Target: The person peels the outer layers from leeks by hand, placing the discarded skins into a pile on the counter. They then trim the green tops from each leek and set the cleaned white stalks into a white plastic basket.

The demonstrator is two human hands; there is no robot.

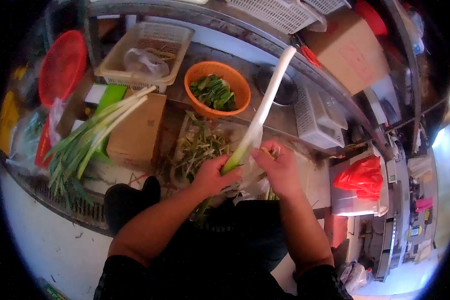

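I hold one long leek (265,102) with its white stalk pointing up and away from me. My left hand (212,175) is closed around its pale green lower part. My right hand (280,167) grips the loose outer skin beside the stalk. Under my hands lies a heap of green trimmings (197,147) on the floor. A bundle of whole leeks (90,140) leans on a cardboard box (137,127) to my left.
An orange basket (237,82) holds cut greens beyond the trimmings. A beige crate (147,50) with a plastic bag and a red round basket (60,65) stand at the back left. White crates (317,117) and a red bag (362,175) are on the right.
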